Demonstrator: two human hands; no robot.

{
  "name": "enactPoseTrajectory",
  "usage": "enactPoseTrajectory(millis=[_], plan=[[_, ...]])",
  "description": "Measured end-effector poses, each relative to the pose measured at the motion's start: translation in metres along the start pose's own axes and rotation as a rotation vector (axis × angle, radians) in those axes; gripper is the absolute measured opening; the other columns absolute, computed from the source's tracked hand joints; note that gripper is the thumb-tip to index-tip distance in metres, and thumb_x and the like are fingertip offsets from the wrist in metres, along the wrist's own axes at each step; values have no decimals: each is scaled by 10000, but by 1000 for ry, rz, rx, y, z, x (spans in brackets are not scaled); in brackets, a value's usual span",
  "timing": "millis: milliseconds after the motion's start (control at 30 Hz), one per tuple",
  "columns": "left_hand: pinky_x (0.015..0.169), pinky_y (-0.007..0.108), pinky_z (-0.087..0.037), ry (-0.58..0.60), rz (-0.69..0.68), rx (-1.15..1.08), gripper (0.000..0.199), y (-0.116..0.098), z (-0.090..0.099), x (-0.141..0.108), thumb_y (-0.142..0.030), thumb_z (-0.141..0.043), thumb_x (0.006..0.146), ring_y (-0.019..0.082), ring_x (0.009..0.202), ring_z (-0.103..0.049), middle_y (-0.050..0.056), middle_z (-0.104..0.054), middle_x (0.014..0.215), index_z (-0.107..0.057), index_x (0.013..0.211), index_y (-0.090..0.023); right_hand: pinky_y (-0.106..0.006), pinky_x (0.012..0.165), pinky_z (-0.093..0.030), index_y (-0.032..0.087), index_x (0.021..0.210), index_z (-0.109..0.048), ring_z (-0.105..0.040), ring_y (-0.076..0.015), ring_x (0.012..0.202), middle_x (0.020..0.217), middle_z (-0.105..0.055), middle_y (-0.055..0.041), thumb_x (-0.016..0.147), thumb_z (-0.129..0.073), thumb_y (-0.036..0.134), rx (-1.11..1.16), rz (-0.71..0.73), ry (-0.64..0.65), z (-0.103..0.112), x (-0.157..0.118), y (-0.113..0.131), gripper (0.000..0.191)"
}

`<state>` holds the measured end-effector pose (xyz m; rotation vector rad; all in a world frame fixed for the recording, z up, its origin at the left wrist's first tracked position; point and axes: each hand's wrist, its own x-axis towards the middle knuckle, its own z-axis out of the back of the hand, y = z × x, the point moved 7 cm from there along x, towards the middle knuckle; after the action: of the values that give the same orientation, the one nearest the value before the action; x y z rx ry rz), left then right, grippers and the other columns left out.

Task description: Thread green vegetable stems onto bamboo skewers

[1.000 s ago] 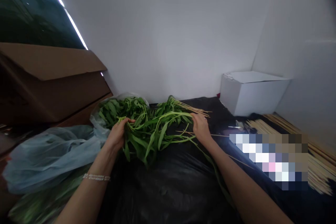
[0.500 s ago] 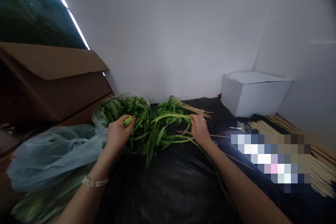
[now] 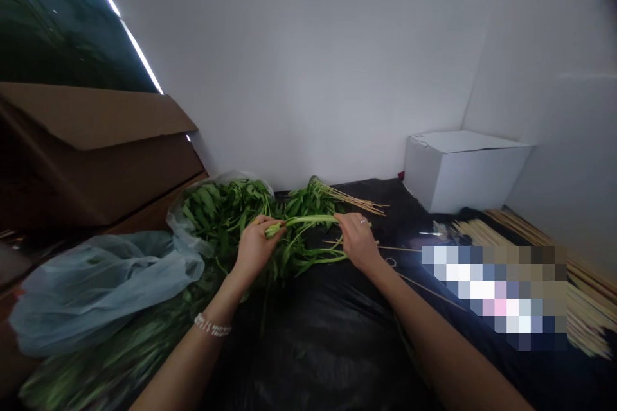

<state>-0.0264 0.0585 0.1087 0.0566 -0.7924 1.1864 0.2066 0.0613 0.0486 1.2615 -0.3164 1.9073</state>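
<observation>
My left hand is closed on pale green stem ends of a leafy plant. To its right, my right hand pinches a green stem that stretches between the two hands. Below and behind them, loose leafy greens lie on a black plastic sheet. A leafy bunch with thin wooden sticks rests just beyond my hands. More greens fill a clear bag at the back left.
A bluish plastic bag and more greens lie at the left, below an open cardboard box. A white box stands at the back right. Bundled wooden sticks lie at the right, beside a pixelated patch.
My left hand has moved right, closer to my right hand, with the stem ends still in it. My right hand has shifted slightly left, and the stem now runs straighter between them.
</observation>
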Motion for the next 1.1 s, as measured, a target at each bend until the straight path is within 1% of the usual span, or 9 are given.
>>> enactPoseTrajectory(millis=[267,433,533,633,767,833,900,967,1100], plan=[[742,292,-435,84,15,12,277,8,-17,-2,-387,-540,859,219,824,-644,66,-700,911,-737,977,-232,-408,829,-400,151,1204,-580,-511,-275,959,1001,-622,-126,933,-349,126,4,10,25,-2,-1,2,357],[741,311,-406,37,-19,177,174,1,-15,-3,-273,-552,783,232,803,-583,59,-644,789,-715,779,-214,-409,814,-403,152,1213,-581,-511,-279,948,994,-621,-127,913,-351,103,-15,38,61,-5,-1,5,381],[757,323,-402,-16,9,182,146,-1,-13,-3,-255,-540,746,235,809,-558,54,-624,748,-667,694,-207,-413,811,-407,134,1207,-583,-503,-283,948,992,-623,-135,903,-361,93,-22,64,93,-10,-4,8,379],[701,303,-401,-52,155,-35,107,12,-16,-2,-264,-556,698,198,729,-542,23,-602,695,-633,660,-200,-404,811,-412,134,1197,-587,-504,-276,937,987,-626,-133,911,-368,97,-11,72,113,-17,-7,10,362],[523,246,-360,-161,635,-600,137,56,-21,-11,-311,-622,605,123,519,-456,-42,-510,538,-580,617,-181,-388,830,-419,140,1159,-598,-511,-261,929,966,-626,-125,927,-362,112,14,21,120,-21,-8,1,332],[460,230,-336,-242,783,-734,177,75,-12,-15,-344,-607,591,106,459,-426,-54,-488,503,-548,612,-179,-384,833,-422,136,1130,-602,-513,-258,926,951,-622,-122,935,-346,118,29,-61,80,-17,-7,-13,322],[429,220,-335,-271,821,-758,201,85,3,-15,-364,-587,594,104,438,-435,-49,-513,510,-555,651,-173,-385,836,-426,136,1117,-596,-515,-256,929,956,-621,-121,947,-334,135,52,-134,41,-13,-6,-26,312],[453,217,-394,-265,823,-835,222,89,15,-15,-349,-602,585,114,482,-504,-24,-579,567,-576,703,-163,-391,850,-430,143,1119,-585,-520,-257,946,977,-622,-122,952,-335,149,81,-160,24,-11,-5,-33,301],[609,262,-520,-195,754,-987,222,81,22,-14,-311,-647,595,128,581,-582,-17,-614,635,-581,753,-170,-397,867,-438,159,1104,-574,-530,-260,973,996,-624,-120,945,-360,146,125,-138,12,-12,-7,-29,268]])
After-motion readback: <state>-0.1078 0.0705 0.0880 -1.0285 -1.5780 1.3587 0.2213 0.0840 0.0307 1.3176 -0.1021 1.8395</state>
